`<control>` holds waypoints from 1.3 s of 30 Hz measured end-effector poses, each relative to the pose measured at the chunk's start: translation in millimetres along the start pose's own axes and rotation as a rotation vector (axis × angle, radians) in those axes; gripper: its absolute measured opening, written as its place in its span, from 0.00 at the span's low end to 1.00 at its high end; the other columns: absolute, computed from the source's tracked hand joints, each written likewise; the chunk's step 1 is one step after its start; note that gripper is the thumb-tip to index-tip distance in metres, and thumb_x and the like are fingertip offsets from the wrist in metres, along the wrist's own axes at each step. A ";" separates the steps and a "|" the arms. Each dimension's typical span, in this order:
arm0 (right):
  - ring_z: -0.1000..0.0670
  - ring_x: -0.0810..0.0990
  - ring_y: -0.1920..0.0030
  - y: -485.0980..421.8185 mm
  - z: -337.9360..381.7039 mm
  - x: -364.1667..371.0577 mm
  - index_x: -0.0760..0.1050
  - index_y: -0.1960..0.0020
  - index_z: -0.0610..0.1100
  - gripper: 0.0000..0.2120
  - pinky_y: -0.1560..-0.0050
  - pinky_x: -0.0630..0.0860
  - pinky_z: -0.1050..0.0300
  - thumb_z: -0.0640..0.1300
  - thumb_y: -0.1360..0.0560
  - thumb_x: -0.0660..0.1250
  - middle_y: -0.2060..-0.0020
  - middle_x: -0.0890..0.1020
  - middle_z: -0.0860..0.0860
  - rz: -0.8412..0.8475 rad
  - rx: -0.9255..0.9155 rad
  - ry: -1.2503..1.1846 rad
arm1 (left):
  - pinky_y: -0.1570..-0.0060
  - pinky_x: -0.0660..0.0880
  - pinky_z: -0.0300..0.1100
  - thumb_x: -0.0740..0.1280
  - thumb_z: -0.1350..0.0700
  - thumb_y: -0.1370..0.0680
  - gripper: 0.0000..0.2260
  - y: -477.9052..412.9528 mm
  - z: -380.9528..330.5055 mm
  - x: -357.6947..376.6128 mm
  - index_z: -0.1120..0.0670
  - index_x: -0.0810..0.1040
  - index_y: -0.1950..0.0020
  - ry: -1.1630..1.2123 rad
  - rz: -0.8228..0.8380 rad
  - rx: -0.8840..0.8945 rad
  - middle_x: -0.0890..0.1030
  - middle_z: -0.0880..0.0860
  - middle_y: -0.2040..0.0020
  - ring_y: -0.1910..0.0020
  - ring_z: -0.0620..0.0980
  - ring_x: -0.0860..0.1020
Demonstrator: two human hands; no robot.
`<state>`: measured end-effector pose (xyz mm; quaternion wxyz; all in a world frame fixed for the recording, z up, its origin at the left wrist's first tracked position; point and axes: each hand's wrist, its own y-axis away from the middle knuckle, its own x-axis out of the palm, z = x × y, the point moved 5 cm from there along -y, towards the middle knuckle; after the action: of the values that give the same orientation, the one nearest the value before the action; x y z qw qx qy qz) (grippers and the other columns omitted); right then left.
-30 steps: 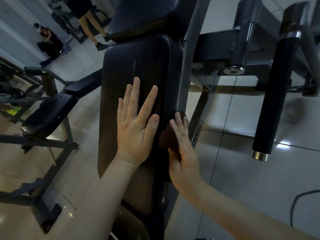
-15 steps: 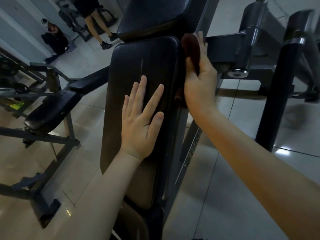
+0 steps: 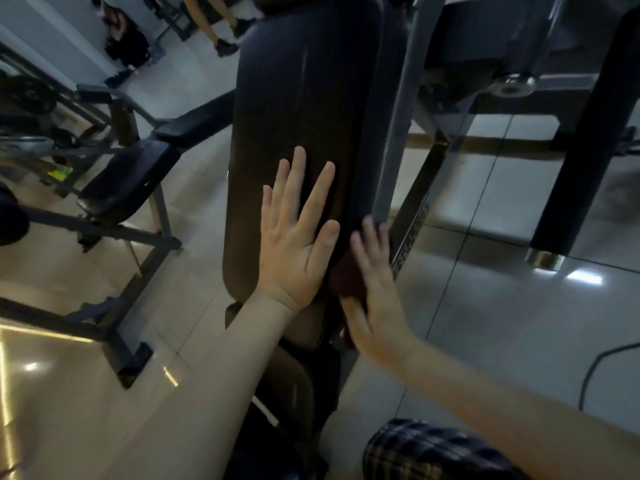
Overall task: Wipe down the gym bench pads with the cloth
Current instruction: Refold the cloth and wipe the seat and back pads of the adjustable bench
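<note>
1. Black vinyl bench pad [image 3: 294, 116] runs up the middle of the view and looks worn brownish toward its lower end.
2. Left hand [image 3: 298, 244] lies flat on the pad's lower half, palm down, fingers straight and a little spread, holding nothing.
3. Right hand [image 3: 374, 296] is at the pad's right side edge, just beside the left one. Its fingers are straight and press the cloth [image 3: 346, 278] against that edge. I don't see any curl round it, but the hand is blurred, so take that loosely.
4. Cloth looks dark red, sandwiched between the right palm and the pad's side, with only a patch showing between the two hands.
5. Grey steel post [image 3: 398, 116] runs right alongside the pad's right edge, and its lower end is just above the right fingertips.
6. Off to the left, well apart, there's another bench [image 3: 128, 178] with a black seat on a dark frame. On the right, a black roller pad [image 3: 581, 150] with a chrome end cap hangs over the glossy tiled floor [image 3: 519, 323].
7. Plaid fabric [image 3: 433, 452] shows at the bottom edge, under the right forearm.
</note>
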<state>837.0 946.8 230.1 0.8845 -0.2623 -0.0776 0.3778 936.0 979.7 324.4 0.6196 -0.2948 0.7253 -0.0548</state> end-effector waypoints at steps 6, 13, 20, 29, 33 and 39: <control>0.33 0.46 0.23 -128.1 1.6 -48.9 0.49 0.24 0.32 0.27 0.25 0.49 0.32 0.39 0.18 0.55 0.24 0.50 0.33 -0.403 0.051 -0.136 | 0.23 0.45 0.60 0.46 0.41 0.17 0.24 32.4 4.2 6.1 0.45 0.53 0.21 -0.012 -0.014 -0.064 0.51 0.52 0.20 0.20 0.55 0.48; 0.43 0.42 0.22 -80.5 6.0 -32.9 0.50 0.23 0.35 0.27 0.22 0.45 0.52 0.35 0.19 0.55 0.22 0.49 0.39 -0.273 0.035 -0.150 | 0.23 0.46 0.56 0.46 0.42 0.16 0.24 32.7 5.9 7.5 0.48 0.56 0.21 -0.030 -0.068 -0.060 0.53 0.52 0.20 0.20 0.54 0.50; 0.44 0.40 0.22 24.2 -10.5 8.8 0.44 0.21 0.53 0.37 0.23 0.42 0.45 0.35 0.22 0.57 0.21 0.44 0.57 0.102 -0.223 0.110 | 0.22 0.46 0.56 0.51 0.49 0.18 0.23 31.4 5.6 6.9 0.49 0.57 0.22 -0.024 -0.074 -0.083 0.55 0.56 0.20 0.20 0.55 0.51; 0.44 0.43 0.23 -78.3 9.3 -30.0 0.52 0.22 0.48 0.24 0.23 0.45 0.41 0.41 0.16 0.52 0.21 0.50 0.48 -0.213 -0.327 0.141 | 0.24 0.49 0.60 0.45 0.43 0.16 0.24 34.0 3.2 7.1 0.50 0.56 0.22 -0.040 -0.058 -0.093 0.55 0.58 0.20 0.20 0.56 0.51; 0.30 0.63 0.28 -161.6 -30.7 -74.6 0.63 0.28 0.37 0.26 0.30 0.63 0.35 0.53 0.18 0.55 0.30 0.66 0.30 -0.415 0.061 -0.116 | 0.24 0.49 0.61 0.45 0.43 0.16 0.24 34.8 1.9 7.6 0.50 0.57 0.22 -0.043 -0.069 -0.106 0.56 0.58 0.20 0.20 0.56 0.51; 0.42 0.45 0.22 -70.8 -2.5 -35.8 0.51 0.22 0.36 0.27 0.23 0.51 0.57 0.33 0.20 0.54 0.22 0.50 0.40 -0.251 0.036 -0.159 | 0.24 0.50 0.62 0.45 0.43 0.16 0.24 34.3 3.8 7.7 0.51 0.57 0.22 -0.055 -0.075 -0.091 0.56 0.58 0.20 0.20 0.57 0.52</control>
<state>857.2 879.6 267.2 0.9205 -0.2037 -0.1729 0.2850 926.8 1005.1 301.6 0.6226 -0.3512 0.6983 -0.0370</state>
